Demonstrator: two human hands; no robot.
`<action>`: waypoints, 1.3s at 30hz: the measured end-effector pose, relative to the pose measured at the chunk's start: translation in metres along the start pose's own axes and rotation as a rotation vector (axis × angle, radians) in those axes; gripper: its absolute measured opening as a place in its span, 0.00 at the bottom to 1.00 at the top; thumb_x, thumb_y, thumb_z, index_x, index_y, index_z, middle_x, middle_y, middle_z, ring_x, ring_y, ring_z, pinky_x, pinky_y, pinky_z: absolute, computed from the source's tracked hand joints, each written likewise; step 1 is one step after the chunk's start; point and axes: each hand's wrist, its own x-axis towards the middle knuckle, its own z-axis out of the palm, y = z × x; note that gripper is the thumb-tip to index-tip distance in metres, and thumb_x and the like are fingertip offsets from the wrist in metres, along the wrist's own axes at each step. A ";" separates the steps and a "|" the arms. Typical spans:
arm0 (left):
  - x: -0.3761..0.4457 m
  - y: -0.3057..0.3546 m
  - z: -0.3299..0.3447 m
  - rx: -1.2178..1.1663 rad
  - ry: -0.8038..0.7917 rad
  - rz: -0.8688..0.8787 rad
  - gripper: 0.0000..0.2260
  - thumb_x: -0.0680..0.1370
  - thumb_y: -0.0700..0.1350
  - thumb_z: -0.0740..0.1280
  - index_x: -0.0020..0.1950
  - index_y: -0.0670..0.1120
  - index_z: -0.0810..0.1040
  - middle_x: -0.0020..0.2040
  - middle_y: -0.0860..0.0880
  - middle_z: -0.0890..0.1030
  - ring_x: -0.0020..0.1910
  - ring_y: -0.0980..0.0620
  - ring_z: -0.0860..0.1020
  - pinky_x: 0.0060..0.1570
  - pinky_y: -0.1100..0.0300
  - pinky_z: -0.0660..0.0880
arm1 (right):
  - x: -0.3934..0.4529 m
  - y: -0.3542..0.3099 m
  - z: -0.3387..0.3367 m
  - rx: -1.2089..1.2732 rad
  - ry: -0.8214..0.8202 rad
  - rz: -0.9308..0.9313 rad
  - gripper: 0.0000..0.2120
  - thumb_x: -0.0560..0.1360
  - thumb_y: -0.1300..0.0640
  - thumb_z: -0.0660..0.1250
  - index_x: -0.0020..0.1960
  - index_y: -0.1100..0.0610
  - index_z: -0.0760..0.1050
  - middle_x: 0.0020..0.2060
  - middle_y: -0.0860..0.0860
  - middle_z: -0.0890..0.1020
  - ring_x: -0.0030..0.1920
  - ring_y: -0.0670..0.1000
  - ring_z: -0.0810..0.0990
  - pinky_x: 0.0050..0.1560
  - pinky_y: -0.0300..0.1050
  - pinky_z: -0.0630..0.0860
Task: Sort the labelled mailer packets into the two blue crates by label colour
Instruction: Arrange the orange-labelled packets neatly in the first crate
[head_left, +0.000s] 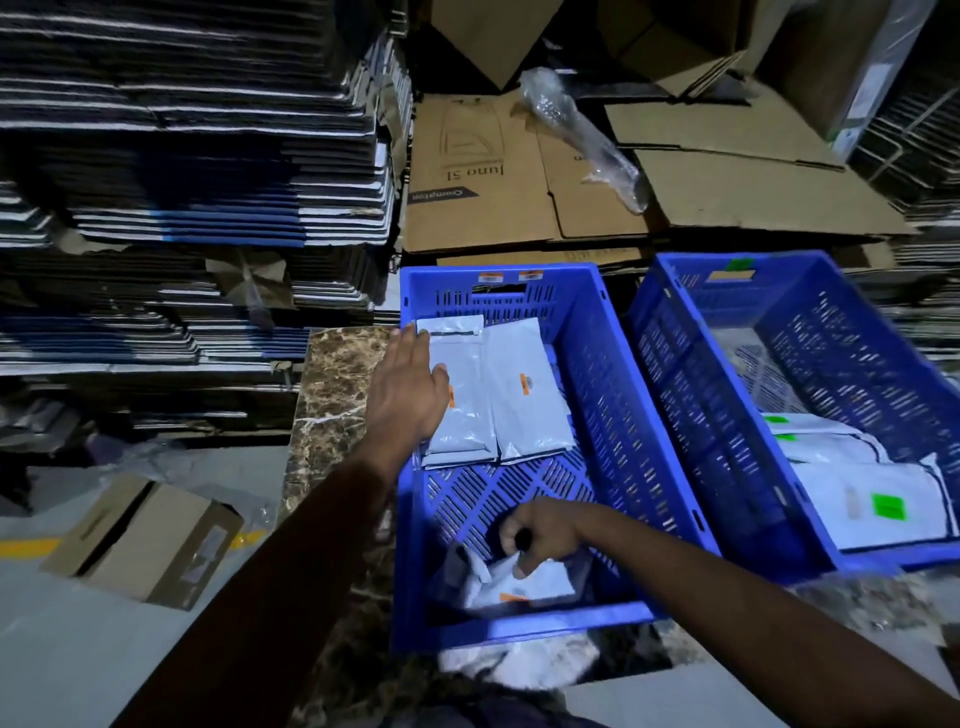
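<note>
Two blue crates stand side by side: the left crate carries orange tags on its far wall, the right crate a green tag. In the left crate two white mailer packets with orange labels lie flat at the far end. My left hand rests with straight fingers on the leftmost of them. At the near end my right hand pinches a crumpled white packet with an orange label. In the right crate lie white packets with green labels.
Tall stacks of flattened cartons rise at the left and behind. Brown cardboard sheets with a plastic-wrapped roll lie beyond the crates. A marble-patterned surface holds the crates. A cardboard box sits on the floor at the left.
</note>
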 end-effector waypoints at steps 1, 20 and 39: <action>0.000 0.000 0.000 0.003 -0.003 0.001 0.27 0.83 0.53 0.50 0.81 0.45 0.52 0.82 0.47 0.50 0.80 0.50 0.48 0.77 0.55 0.46 | -0.003 0.000 -0.006 0.010 0.031 -0.017 0.12 0.73 0.56 0.75 0.54 0.58 0.79 0.47 0.52 0.80 0.47 0.49 0.75 0.47 0.41 0.69; 0.017 0.024 0.018 0.599 -0.137 0.229 0.28 0.81 0.46 0.48 0.81 0.41 0.47 0.81 0.45 0.51 0.80 0.45 0.45 0.78 0.45 0.40 | 0.041 0.035 -0.161 0.516 0.893 0.372 0.14 0.78 0.49 0.69 0.53 0.59 0.75 0.48 0.56 0.80 0.52 0.58 0.79 0.46 0.44 0.69; 0.079 0.020 0.107 0.147 -0.139 -0.219 0.28 0.82 0.41 0.53 0.81 0.46 0.48 0.82 0.48 0.45 0.81 0.50 0.46 0.78 0.57 0.46 | 0.087 0.006 -0.143 -0.585 0.937 0.193 0.17 0.74 0.61 0.55 0.61 0.61 0.73 0.59 0.60 0.76 0.60 0.60 0.74 0.57 0.54 0.73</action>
